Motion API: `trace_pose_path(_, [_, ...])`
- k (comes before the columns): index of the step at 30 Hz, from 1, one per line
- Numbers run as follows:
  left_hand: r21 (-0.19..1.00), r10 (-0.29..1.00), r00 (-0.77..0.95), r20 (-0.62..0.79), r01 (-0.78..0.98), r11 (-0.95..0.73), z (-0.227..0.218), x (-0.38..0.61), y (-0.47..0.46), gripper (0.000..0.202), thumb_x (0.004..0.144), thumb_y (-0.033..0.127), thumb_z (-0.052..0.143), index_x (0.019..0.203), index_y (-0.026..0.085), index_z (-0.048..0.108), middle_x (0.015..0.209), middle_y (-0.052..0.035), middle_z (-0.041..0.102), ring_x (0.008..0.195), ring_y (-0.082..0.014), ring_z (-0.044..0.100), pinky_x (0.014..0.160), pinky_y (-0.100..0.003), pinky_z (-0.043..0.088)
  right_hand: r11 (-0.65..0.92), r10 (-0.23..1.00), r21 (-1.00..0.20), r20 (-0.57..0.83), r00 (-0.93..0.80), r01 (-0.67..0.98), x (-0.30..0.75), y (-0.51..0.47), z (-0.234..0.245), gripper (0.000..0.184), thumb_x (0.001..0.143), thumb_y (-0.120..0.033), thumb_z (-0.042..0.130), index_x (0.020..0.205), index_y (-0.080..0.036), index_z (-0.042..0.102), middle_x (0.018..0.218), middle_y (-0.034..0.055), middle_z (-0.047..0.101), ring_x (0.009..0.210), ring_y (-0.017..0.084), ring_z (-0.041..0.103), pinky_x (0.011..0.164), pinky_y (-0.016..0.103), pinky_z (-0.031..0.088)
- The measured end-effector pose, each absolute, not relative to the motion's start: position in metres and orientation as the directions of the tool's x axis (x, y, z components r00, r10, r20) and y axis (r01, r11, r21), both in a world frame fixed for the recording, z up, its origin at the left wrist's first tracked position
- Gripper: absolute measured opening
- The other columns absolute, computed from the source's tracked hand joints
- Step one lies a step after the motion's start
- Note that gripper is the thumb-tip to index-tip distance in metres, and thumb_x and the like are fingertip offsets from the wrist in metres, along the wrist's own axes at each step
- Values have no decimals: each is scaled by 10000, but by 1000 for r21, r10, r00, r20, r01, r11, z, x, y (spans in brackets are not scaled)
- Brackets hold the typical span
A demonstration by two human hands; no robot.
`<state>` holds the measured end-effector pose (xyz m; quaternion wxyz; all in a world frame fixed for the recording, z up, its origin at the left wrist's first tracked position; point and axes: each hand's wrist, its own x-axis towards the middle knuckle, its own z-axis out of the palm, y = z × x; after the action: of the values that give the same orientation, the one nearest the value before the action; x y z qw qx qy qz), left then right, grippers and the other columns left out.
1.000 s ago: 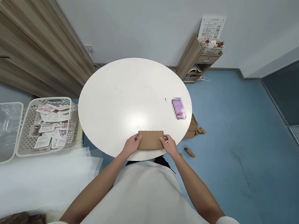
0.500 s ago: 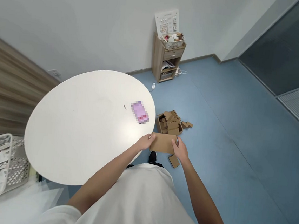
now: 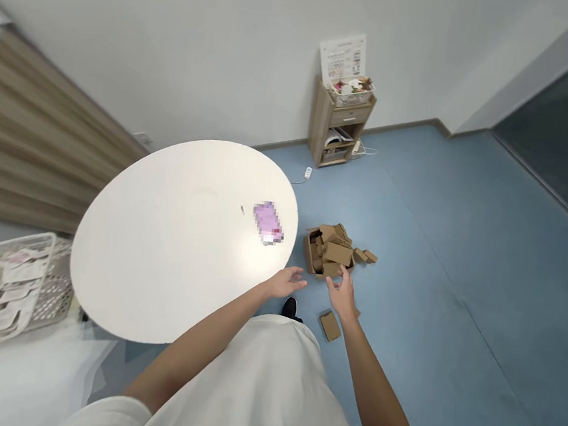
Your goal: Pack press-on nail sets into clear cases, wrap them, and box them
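Note:
My left hand (image 3: pixel 285 282) hangs just off the right edge of the white table (image 3: pixel 170 242), fingers apart and holding nothing. Across from it, my right hand (image 3: pixel 341 293) is also open, thumb and fingers spread. Just beyond both hands is an open cardboard carton (image 3: pixel 310 259) on the floor, heaped with several small brown boxes. A flat cardboard box (image 3: pixel 337 253) lies tilted on top of the heap, apart from my fingers as far as I can see.
Small boxes (image 3: pixel 365 255) lie right of the carton, and another box (image 3: pixel 330 326) lies near my shoe (image 3: pixel 290 307). A blurred-out purple item (image 3: pixel 268 223) is on the table. A wooden cabinet (image 3: pixel 320 126) stands by the wall, a white basket (image 3: pixel 15 287) at left.
Both hands have let go of the flat cardboard box, which now rests on the heap in the carton. The fingers have opened, and the view has shifted slightly left.

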<state>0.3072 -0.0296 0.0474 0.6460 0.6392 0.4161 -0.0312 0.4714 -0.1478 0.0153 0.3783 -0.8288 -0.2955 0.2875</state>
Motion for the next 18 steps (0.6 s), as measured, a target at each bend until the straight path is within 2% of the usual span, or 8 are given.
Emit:
trace_pose_path(3, [779,609,526,-593,565,271,53,259,-31,607,687,478,572,1184,144,469,1140,-127,547,953,-221,562,792,-319,446,-448,808,-839,-232,542,308,448,-121,14,596,739,-429,464,1264,-169,353,1138,132,476,671,139,542,719,347,464])
trace_pose_path(9, [791,813,198,-548,440,425,63,163,-36,531,722,474,523,1139,148,489,1076,-101,569,927,-191,553,804,-302,430,-236,965,-885,-166,203,401,388,-57,33,507,754,-380,445,1214,-168,412,1021,91,551,629,119,517,672,319,460])
trace_pose_path(12, [809,851,91,-517,378,451,63,120,-42,517,731,456,512,1141,141,484,1076,-105,561,918,-186,550,796,-301,432,-161,987,-890,-147,66,426,350,-36,45,463,751,-379,449,1163,-169,462,955,76,578,605,119,509,638,310,454])
trace_pose_path(18, [861,897,-4,-441,278,425,61,37,-47,515,734,463,511,1147,157,482,1087,-104,555,890,-175,555,768,-289,439,-61,980,-887,-139,-139,457,249,-21,63,360,758,-399,443,1026,-188,557,881,62,606,633,141,530,632,312,457])
